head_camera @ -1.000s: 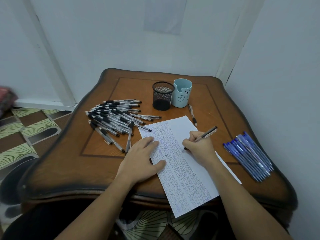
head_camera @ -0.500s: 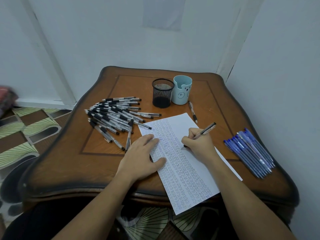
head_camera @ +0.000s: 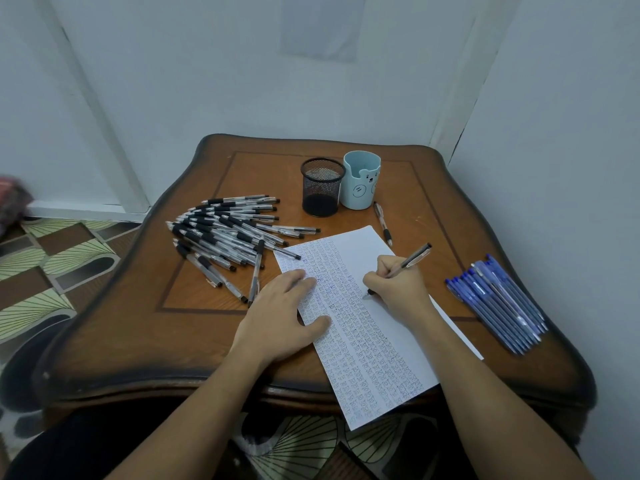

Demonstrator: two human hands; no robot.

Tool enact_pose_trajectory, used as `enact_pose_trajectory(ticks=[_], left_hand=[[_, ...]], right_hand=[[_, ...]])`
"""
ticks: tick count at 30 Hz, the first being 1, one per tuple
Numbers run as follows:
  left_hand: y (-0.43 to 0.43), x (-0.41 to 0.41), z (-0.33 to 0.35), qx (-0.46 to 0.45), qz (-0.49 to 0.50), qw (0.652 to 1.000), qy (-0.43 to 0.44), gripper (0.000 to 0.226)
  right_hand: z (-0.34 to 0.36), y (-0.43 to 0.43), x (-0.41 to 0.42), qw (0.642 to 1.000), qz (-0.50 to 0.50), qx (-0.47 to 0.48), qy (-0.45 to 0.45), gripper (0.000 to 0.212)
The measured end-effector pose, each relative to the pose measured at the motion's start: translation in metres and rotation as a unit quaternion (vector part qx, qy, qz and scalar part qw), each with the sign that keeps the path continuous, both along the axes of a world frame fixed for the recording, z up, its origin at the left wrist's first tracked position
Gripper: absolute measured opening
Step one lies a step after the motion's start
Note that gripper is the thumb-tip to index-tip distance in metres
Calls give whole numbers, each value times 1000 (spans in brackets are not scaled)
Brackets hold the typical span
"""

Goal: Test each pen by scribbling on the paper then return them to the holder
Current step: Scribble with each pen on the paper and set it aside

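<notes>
A white sheet of paper [head_camera: 374, 344] covered in small scribbles lies on the wooden table [head_camera: 138, 327], its near end hanging over the front edge. My right hand [head_camera: 398, 289] grips a black pen [head_camera: 410, 259] with the tip touching the paper. My left hand [head_camera: 284, 320] lies flat on the paper's left edge, fingers spread. A black mesh holder [head_camera: 322, 187] and a light blue bear holder [head_camera: 361, 180] stand at the back; I see no pens sticking out of them. A pile of black pens [head_camera: 225, 233] lies to the left.
A row of blue pens [head_camera: 498, 303] lies along the table's right side. One black pen [head_camera: 382, 223] lies alone beside the blue holder. White walls close in behind and on the right. Patterned floor tiles [head_camera: 52, 258] show at the left.
The view has shifted slightly. My right hand stays on the paper with the pen, having moved only a little. The left hand has not moved.
</notes>
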State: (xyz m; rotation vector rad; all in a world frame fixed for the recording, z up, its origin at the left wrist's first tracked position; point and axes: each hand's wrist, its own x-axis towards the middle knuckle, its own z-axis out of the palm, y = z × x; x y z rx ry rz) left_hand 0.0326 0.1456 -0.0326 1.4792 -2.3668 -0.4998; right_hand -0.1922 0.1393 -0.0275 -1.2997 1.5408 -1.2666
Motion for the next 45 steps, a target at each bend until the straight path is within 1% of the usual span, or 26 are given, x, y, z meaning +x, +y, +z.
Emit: enact_pose_trajectory(ticks=[5, 10, 13, 17, 21, 24, 28, 30, 34, 38, 40, 43, 45], left_hand=[[0, 0, 0, -1, -2, 1000, 2, 93], [0, 0, 1, -3, -1, 1000, 2, 93], [1, 0, 0, -4, -2, 1000, 6, 93], [0, -1, 0, -4, -2, 1000, 5, 93], [0, 0, 0, -4, -1, 1000, 7, 92], [1, -1, 1, -4, -4, 1000, 3, 92], [0, 0, 1, -6, -1, 1000, 6, 92], [1, 0, 0, -6, -3, 1000, 6, 91], [1, 0, 0, -8, -5, 1000, 6, 83], [1, 1, 1, -1, -4, 1000, 4, 90], [1, 0, 1, 0, -5, 1000, 7, 90], [1, 0, 1, 2, -6, 1000, 5, 91], [1, 1, 2, 3, -6, 1000, 7, 91]], right_hand=[[2, 1, -1, 1000, -12, -10, 22, 48], [3, 2, 1, 1000, 5, -11, 3, 46], [3, 1, 1, 1000, 5, -9, 5, 47], [2, 0, 0, 999, -32, -19, 14, 47], [1, 1, 1, 999, -19, -19, 18, 49], [-1, -2, -2, 1000, -29, -7, -1, 48], [-1, -2, -2, 999, -29, -7, 21, 47], [0, -5, -5, 998, -58, -3, -15, 43], [8, -9, -10, 987, -77, 24, -137, 41], [20, -7, -10, 970, -70, 44, -227, 48], [23, -9, -11, 971, -65, 63, -223, 49], [26, -10, -8, 978, -66, 81, -181, 39], [28, -10, -5, 978, -71, 90, -172, 35]])
